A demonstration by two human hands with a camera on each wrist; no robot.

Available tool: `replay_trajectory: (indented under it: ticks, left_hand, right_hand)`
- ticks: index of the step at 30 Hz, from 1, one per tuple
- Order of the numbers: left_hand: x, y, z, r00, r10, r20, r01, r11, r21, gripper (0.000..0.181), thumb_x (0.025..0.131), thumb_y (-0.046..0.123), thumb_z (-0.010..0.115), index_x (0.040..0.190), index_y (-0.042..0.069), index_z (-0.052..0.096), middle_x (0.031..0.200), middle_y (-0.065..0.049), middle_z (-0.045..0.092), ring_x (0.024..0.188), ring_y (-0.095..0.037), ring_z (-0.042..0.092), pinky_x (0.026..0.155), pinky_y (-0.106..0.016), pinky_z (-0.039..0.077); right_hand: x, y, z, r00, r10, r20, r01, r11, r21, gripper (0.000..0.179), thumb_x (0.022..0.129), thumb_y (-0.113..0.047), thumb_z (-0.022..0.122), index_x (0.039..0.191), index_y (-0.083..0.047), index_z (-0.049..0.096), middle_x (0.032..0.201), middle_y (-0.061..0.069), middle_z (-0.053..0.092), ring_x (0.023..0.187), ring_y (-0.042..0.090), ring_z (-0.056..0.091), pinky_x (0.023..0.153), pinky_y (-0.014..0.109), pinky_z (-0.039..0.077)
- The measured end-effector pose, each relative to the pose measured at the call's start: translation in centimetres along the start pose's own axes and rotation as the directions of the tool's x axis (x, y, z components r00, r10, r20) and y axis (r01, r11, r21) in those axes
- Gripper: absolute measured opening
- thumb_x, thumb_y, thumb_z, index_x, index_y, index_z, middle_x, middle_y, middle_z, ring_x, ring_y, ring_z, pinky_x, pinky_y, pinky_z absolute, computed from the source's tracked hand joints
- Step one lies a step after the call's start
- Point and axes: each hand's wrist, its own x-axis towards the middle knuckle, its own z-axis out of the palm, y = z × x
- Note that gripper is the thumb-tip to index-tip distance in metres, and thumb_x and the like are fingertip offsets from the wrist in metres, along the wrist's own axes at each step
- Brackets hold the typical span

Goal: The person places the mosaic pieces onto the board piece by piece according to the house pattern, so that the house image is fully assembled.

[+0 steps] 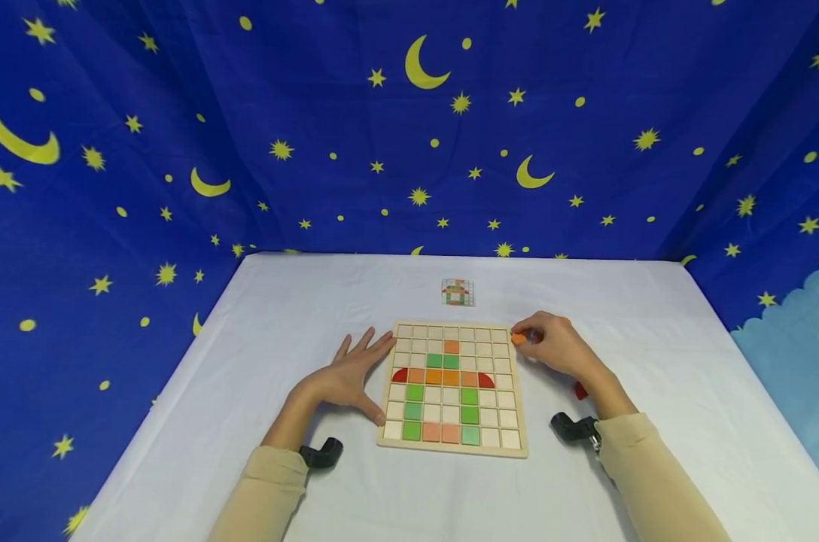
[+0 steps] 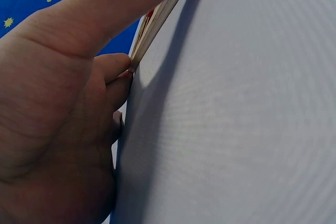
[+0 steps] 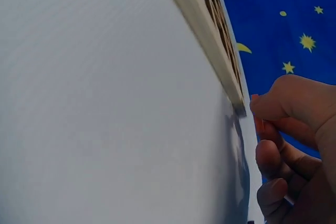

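Observation:
A wooden grid board (image 1: pixel 453 450) lies on the white table, with coloured tiles set in several cells. Green tiles (image 1: pixel 470 414) form two columns, and a row of orange tiles (image 1: pixel 442 377) runs between two rounded red tiles (image 1: pixel 400 375). My left hand (image 1: pixel 345 380) has its fingers spread, with thumb and fingertips at the board's left edge. Just off the upper right corner, my right hand (image 1: pixel 555 342) pinches a small orange tile (image 1: pixel 519 339) between thumb and finger. In the right wrist view this orange tile (image 3: pixel 259 124) shows only as a thin strip.
Beyond the board lies a small picture card (image 1: pixel 458 292) with a coloured grid pattern. A red piece (image 1: pixel 581 391) lies by the right wrist, and another orange piece (image 1: pixel 567 321) peeks out behind the right hand. A blue star-patterned curtain (image 1: pixel 355 113) hangs around the table.

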Motion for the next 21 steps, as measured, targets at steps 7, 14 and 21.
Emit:
replay_trajectory:
  ticks: [7, 14, 21]
  left_hand:
    - [0.0, 0.0, 0.0, 1.000, -0.001, -0.001, 0.001, 1.000, 0.001, 0.141, 0.045, 0.075, 0.079, 0.156, 0.021, 0.010, 0.160, 0.006, 0.003, 0.145, -0.022, -0.010, 0.112, -0.049, -0.013]
    - [0.0, 0.1, 0.0, 1.000, 0.002, -0.003, -0.002, 1.000, -0.007, 0.142, 0.045, 0.074, 0.080, 0.156, 0.020, 0.011, 0.160, 0.006, 0.003, 0.144, -0.022, -0.011, 0.112, -0.048, -0.013]
    - [0.1, 0.2, 0.0, 1.000, -0.005, 0.000, 0.005, 1.000, 0.001, 0.142, 0.044, 0.074, 0.080, 0.156, 0.021, 0.011, 0.160, 0.006, 0.003, 0.144, -0.022, -0.010, 0.112, -0.048, -0.013]
  right_hand:
    - [0.9, -1.0, 0.4, 0.998, -0.059, -0.006, 0.060, 0.998, 0.026, 0.029, 0.076, -0.014, 0.074, 0.106, -0.011, 0.074, 0.092, 0.000, 0.064, 0.074, 0.017, 0.052, 0.060, 0.031, 0.045]
    - [2.0, -2.0, 1.4, 0.997, -0.078, 0.028, 0.077, 0.996, 0.053, 0.029, 0.076, -0.016, 0.077, 0.105, -0.011, 0.075, 0.089, -0.002, 0.064, 0.073, 0.016, 0.053, 0.061, 0.032, 0.046]
    - [2.8, -3.0, 2.5, 0.994, -0.091, 0.061, 0.088, 0.994, 0.060, 0.028, 0.081, -0.018, 0.075, 0.108, -0.011, 0.074, 0.091, -0.002, 0.064, 0.075, 0.017, 0.053, 0.065, 0.033, 0.047]
